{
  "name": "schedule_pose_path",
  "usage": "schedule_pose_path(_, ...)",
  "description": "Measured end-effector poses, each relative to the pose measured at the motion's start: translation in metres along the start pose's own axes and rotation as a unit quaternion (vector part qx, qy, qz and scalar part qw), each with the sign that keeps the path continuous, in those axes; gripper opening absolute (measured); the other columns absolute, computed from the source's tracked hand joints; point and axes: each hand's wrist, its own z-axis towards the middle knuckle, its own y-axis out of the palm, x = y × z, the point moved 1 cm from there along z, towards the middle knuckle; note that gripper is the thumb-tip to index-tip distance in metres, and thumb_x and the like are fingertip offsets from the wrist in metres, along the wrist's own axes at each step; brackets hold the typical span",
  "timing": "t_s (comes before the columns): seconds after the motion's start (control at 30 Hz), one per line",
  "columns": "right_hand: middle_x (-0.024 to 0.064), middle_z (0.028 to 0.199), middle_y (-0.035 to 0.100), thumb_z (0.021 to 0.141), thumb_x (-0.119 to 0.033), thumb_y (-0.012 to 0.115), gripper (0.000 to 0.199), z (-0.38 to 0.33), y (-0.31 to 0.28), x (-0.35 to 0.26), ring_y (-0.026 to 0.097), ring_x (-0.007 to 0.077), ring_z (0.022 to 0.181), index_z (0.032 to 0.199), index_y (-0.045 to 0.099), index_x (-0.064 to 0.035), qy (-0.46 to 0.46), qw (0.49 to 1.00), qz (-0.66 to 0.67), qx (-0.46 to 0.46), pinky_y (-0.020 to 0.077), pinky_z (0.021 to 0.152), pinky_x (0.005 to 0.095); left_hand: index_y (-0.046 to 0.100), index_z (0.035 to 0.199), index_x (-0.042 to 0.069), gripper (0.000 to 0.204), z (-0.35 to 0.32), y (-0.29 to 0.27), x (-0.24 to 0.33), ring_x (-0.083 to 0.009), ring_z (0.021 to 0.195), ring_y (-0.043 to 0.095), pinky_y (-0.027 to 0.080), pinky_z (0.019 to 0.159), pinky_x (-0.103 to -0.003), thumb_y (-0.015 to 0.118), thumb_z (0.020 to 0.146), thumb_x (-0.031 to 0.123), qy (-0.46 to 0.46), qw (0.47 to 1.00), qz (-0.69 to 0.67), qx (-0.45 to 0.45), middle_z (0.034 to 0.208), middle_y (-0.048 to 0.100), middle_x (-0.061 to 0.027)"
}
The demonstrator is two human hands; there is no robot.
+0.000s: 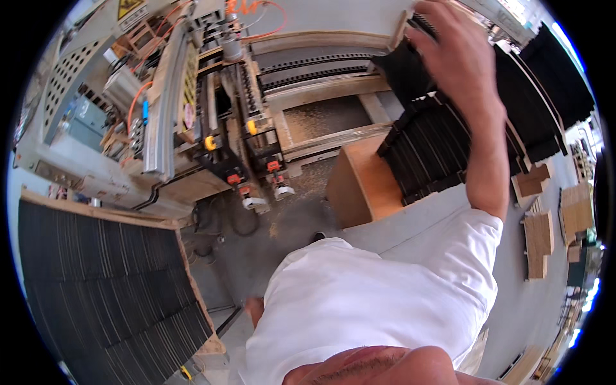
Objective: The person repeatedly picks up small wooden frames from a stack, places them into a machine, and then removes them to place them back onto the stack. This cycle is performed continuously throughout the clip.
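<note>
My right hand (452, 48) reaches up and away from me, fingers curled over the top edge of a thin black slatted panel (420, 24) at the upper right. Beneath it a stack of the same black panels (427, 151) rests on a plain wooden box (359, 186). My right forearm runs down to my white sleeve (475, 237). Only a small part of my left hand (255, 309) shows, low beside my white shirt, and whether it holds anything is hidden.
A woodworking machine (192, 115) with orange hoses and clamps fills the upper left. A large stack of black slatted panels (109, 282) on a wooden pallet lies at the lower left. More black panels (552, 83) and small wooden blocks (539, 237) are at the right. Sawdust covers the floor.
</note>
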Motion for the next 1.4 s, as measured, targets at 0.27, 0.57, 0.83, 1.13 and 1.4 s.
schedule_pose_path(0.27, 0.0172, 0.105, 0.065, 0.092, -0.030, 0.058, 0.031, -0.089, -0.093, 0.185, 0.062, 0.0324, 0.099, 0.111, 0.056, -0.0053, 0.309, 0.911, -0.140, -0.234, 0.0469, 0.082, 0.0393, 0.066, 0.088, 0.007, 0.018, 0.062, 0.064, 0.247, -0.0056, 0.056, 0.049, 0.039, 0.048, -0.023, 0.058, 0.091, 0.023, 0.176, 0.905, -0.267, -0.280, 0.065, 0.054, 0.0032)
schedule_pose_path(0.57, 0.0062, 0.115, 0.063, 0.091, -0.017, 0.063, 0.031, -0.114, -0.102, 0.202, 0.058, 0.0142, 0.107, 0.120, 0.060, -0.0056, 0.354, 0.931, -0.009, -0.092, 0.0433, 0.097, 0.0275, 0.063, 0.106, 0.003, 0.020, 0.065, 0.017, 0.467, -0.0095, 0.076, 0.062, 0.051, 0.064, -0.023, 0.059, 0.094, 0.019, 0.258, 0.864, -0.359, -0.241, 0.091, 0.066, -0.0030)
schedule_pose_path(0.83, 0.0085, 0.113, 0.065, 0.083, 0.000, 0.066, 0.019, -0.034, -0.063, -0.005, 0.060, 0.0232, 0.107, 0.101, 0.064, -0.0030, 0.247, 0.963, 0.034, -0.099, 0.0476, 0.093, 0.0369, 0.061, 0.110, 0.002, 0.030, 0.139, 0.039, 0.649, -0.0128, 0.082, 0.064, 0.053, 0.070, -0.026, 0.057, 0.094, 0.027, 0.252, 0.815, -0.460, -0.248, 0.095, 0.066, -0.0046)
schedule_pose_path(1.13, 0.0102, 0.103, 0.065, 0.071, 0.004, 0.070, 0.023, -0.013, 0.036, -0.083, 0.058, 0.0311, 0.098, 0.092, 0.063, -0.0043, 0.189, 0.950, 0.131, -0.211, 0.0430, 0.088, 0.0399, 0.047, 0.128, -0.003, 0.062, 0.290, 0.102, 0.772, -0.0305, 0.101, 0.059, 0.053, 0.083, -0.043, 0.045, 0.095, 0.050, 0.096, 0.838, -0.474, -0.252, 0.118, 0.058, -0.0162)
schedule_pose_path(1.4, 0.0080, 0.098, 0.067, 0.066, 0.004, 0.072, 0.025, -0.029, 0.102, -0.098, 0.059, 0.0276, 0.092, 0.087, 0.063, -0.0060, 0.305, 0.910, 0.173, -0.219, 0.0448, 0.084, 0.0374, 0.051, 0.113, -0.005, 0.071, 0.324, 0.131, 0.835, -0.0271, 0.087, 0.060, 0.053, 0.073, -0.043, 0.048, 0.089, 0.063, 0.003, 0.787, -0.566, -0.245, 0.096, 0.060, -0.0139)
